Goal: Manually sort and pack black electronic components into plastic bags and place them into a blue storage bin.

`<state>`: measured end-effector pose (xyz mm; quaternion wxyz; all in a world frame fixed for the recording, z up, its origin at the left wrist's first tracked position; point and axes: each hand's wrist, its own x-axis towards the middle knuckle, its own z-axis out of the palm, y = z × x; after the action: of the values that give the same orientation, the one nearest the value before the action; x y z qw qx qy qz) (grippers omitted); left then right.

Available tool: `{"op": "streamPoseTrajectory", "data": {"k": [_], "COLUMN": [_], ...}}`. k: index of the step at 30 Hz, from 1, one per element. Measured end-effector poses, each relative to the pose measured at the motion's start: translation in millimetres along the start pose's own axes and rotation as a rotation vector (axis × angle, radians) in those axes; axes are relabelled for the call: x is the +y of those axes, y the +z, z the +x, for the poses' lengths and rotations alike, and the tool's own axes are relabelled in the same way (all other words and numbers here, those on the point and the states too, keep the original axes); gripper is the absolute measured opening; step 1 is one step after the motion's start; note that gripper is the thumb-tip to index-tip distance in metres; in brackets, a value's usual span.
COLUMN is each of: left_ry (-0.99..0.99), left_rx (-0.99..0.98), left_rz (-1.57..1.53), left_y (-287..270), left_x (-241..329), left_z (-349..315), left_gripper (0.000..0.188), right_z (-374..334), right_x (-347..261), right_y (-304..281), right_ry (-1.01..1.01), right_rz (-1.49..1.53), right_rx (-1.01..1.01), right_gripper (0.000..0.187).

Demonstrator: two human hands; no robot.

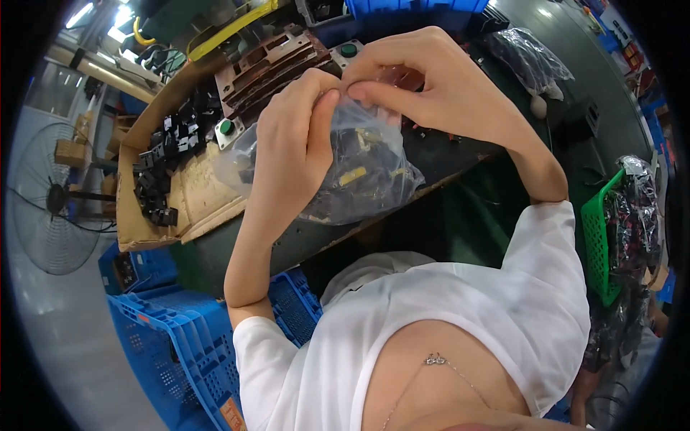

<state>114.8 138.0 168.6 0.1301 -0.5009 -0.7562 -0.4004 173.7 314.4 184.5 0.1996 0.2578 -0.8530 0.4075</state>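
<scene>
A clear plastic bag (366,172) rests on the dark workbench near its front edge, with several small yellow, brass-coloured parts showing through its film. At the bag's gathered top, my left hand (298,133) is closed, thumb against the fingers, pinching the film. My right hand (431,82) pinches the same top from the other side, its thumb and fingertips close to the left ones. The hands hide part of the bag's mouth. Just behind them stands a metal fixture (269,68) with a green button (348,50) beside it and another green button (226,127).
A cardboard tray (198,197) with black plastic parts (154,179) lies at left. Blue crates (169,323) stand below, beside a fan (54,194). To the right are a green basket (596,230) of wrapped parts, a plastic bag (528,61) and another person's arm (582,395).
</scene>
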Motion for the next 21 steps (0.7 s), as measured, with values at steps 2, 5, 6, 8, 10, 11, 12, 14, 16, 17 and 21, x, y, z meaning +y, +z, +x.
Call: {"op": "streamPoseTrajectory", "data": {"k": [2, 5, 6, 8, 10, 11, 12, 14, 16, 17, 21], "left_ry": [-0.014, -0.014, -0.012, -0.147, -0.212, -0.270, -0.272, -0.350, -0.346, -0.337, -0.345], "left_rx": [-0.017, -0.035, -0.041, 0.025, 0.063, 0.098, 0.096, 0.116, 0.146, 0.182, 0.212], "left_rz": [-0.081, -0.098, -0.092, -0.318, -0.410, -0.519, -0.516, -0.662, -0.711, -0.761, -0.751], "left_y": [4, 5, 7, 14, 22, 26, 27, 29, 36, 39, 44], "left_x": [-3, -7, -8, -9, -21, -25, -26, -28, -33, -36, -42], "left_z": [0, 3, 4, 2, 0, 2, 5, 9, 9, 9, 14], "left_gripper": [0.004, 0.006, 0.006, 0.009, 0.010, 0.011, 0.011, 0.011, 0.011, 0.011, 0.012], "right_z": [3, 9, 10, 12, 15, 13, 12, 10, 5, 4, 2], "right_x": [0, 6, 12, 23, 31, 34, 38, 42, 42, 41, 37], "right_y": [-3, -5, -4, 2, 11, 15, 20, 27, 33, 35, 39], "right_ry": [0.024, -0.121, -0.184, -0.254, -0.255, -0.255, -0.303, -0.367, -0.331, -0.300, -0.285], "right_rz": [0.002, -0.257, -0.253, -0.240, -0.169, -0.165, -0.229, -0.291, -0.276, -0.265, -0.239], "right_rx": [-0.020, -0.066, -0.050, -0.032, 0.007, 0.010, 0.105, 0.230, 0.216, 0.201, 0.207], "right_gripper": [0.010, 0.011, 0.011, 0.012, 0.011, 0.011, 0.010, 0.007, 0.007, 0.008, 0.008]}}
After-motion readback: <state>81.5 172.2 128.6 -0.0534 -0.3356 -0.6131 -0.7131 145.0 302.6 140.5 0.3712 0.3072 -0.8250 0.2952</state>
